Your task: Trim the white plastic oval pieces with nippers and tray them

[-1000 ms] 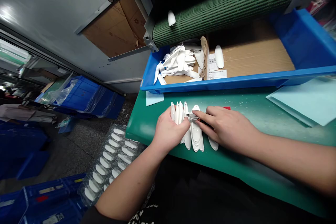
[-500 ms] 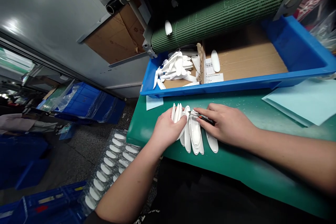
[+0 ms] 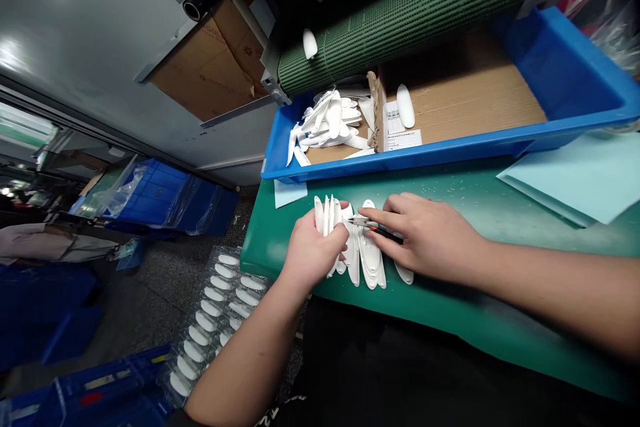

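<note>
Several long white oval plastic pieces stand upright side by side in my left hand, which is closed around them. My right hand grips a small pair of nippers with dark handles and a bit of orange. Their metal jaws point left, close to the pieces by my left thumb. Beneath the nippers a row of loose white pieces lies overlapping on the green table. Another piece lies partly under my right hand.
Beyond my hands stands a blue bin with a cardboard divider and a heap of white pieces. A green conveyor belt ends above it, one piece on it. Pale blue sheets lie right; filled clear trays stand lower left.
My left hand has shifted slightly left with its white pieces, and another piece seems gathered into it. The nippers' tips have moved a little left. The whole view has shifted slightly.
</note>
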A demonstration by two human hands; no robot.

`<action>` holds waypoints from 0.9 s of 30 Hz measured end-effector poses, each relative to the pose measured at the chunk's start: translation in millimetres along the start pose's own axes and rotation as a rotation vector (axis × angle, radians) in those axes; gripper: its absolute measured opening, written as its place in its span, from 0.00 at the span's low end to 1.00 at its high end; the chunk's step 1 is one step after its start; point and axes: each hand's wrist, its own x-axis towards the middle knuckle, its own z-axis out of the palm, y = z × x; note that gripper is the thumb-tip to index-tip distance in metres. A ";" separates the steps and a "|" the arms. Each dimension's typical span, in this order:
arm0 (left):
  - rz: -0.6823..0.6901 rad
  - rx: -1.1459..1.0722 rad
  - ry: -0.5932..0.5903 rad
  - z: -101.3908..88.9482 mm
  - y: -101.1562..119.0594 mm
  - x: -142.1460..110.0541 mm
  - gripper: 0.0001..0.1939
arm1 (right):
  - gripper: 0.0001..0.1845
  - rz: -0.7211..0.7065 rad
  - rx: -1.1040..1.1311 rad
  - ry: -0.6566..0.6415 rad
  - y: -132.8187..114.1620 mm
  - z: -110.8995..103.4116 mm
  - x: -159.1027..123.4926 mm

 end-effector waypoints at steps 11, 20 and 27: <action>0.010 0.042 0.014 12.0 9.1 -5.7 0.28 | 0.20 -0.095 -0.079 0.017 -4.5 -3.4 -3.2; 0.068 0.124 0.076 14.4 2.4 -5.7 0.28 | 0.18 -0.084 -0.150 0.009 -9.2 -4.5 -4.2; 0.087 0.070 0.073 16.2 -5.9 -4.3 0.29 | 0.16 -0.111 -0.164 0.022 -9.6 -0.3 -5.0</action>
